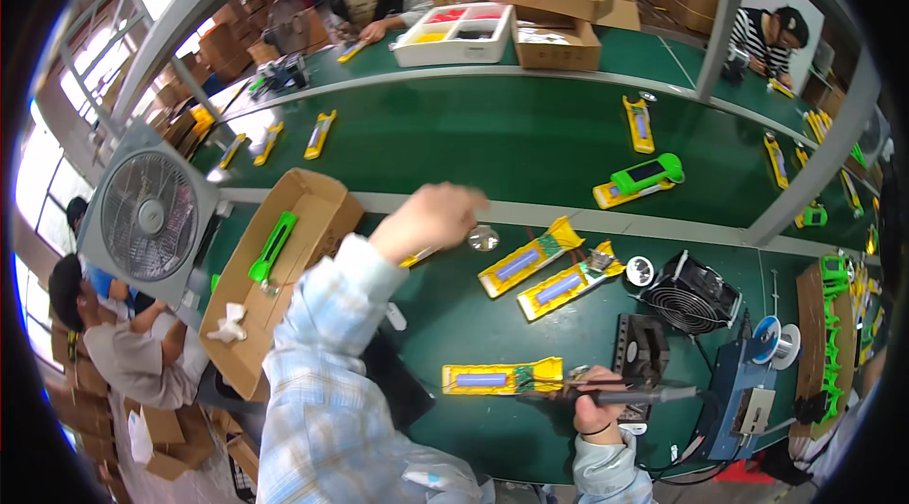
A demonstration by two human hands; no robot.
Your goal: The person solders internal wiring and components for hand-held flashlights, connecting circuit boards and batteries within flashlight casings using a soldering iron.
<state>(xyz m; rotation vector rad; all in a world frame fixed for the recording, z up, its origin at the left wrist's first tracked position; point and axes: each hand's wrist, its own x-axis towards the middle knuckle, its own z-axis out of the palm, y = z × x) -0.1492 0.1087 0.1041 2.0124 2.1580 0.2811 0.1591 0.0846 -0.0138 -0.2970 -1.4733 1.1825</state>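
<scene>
My left hand (431,225) reaches across the bench, its fingers smeared by motion. A small round silver reflector (483,238) lies beside it, and a yellow piece partly shows beneath it. My right hand (598,400) is closed around a dark, slim soldering iron (653,394). The tool's front end points left, over the wired end of a yellow housing (502,378) with a purple battery cell and a small green circuit board. Beyond it, two similar yellow housings (523,262) (565,288) lie slanted, wires at their upper ends. Another reflector (639,270) sits just right of them.
A cardboard box (327,206) with a green casing stands left, near a large fan (147,215). To the right are a small black fan (696,296), a blue soldering station (734,390) and a solder spool (781,345). Yellow housings lie on the green belt (454,139); co-workers sit beyond.
</scene>
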